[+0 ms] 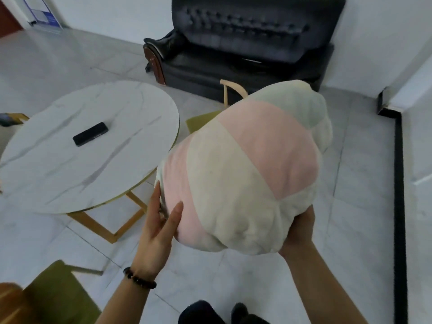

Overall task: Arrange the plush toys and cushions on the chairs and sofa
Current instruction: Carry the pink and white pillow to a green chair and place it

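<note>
A big round plush cushion (pixel 245 167) with pink, cream and pale green panels fills the middle of the head view, held up in the air. My left hand (pixel 159 228) presses flat against its lower left side, fingers spread. My right hand (pixel 301 230) cups its lower right side from beneath, mostly hidden by the plush. Behind the cushion stands a chair with an olive-green seat (pixel 203 121) and a light wooden back (pixel 231 88). A black tufted leather sofa (pixel 245 50) stands against the far wall, its seat bare.
A round white marble table (pixel 70 160) with gold legs stands at the left, a black remote (pixel 90 134) on it. Another olive-green chair (pixel 56 293) is at the bottom left. A black skirting strip (pixel 398 206) runs along the right wall. Light tiled floor lies between.
</note>
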Demonstrator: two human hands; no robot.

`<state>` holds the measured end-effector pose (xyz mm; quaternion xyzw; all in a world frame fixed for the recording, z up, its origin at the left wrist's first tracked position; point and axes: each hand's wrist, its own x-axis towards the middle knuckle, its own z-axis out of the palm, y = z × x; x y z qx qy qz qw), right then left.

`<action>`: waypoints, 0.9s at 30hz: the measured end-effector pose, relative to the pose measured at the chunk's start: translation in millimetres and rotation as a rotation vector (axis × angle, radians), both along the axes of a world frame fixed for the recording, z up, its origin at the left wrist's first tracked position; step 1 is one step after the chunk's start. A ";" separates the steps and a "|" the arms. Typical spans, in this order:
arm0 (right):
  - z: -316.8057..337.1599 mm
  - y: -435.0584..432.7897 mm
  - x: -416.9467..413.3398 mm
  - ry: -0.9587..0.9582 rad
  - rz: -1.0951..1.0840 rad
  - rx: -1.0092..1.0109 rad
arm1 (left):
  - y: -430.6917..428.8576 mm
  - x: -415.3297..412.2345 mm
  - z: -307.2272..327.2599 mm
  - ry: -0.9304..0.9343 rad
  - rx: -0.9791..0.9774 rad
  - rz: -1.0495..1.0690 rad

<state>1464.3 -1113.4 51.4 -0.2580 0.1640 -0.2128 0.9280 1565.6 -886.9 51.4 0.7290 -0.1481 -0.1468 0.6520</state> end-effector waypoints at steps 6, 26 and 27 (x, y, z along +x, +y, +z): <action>-7.2 -72.4 151.1 0.021 0.071 -0.016 | -62.7 129.4 -17.8 0.021 -0.021 0.072; -66.6 -296.7 551.1 0.726 0.190 -0.243 | -298.7 519.8 -134.1 0.065 0.466 -0.127; -74.6 -307.7 562.9 0.745 0.257 -0.337 | -309.2 527.5 -141.2 0.018 0.487 -0.147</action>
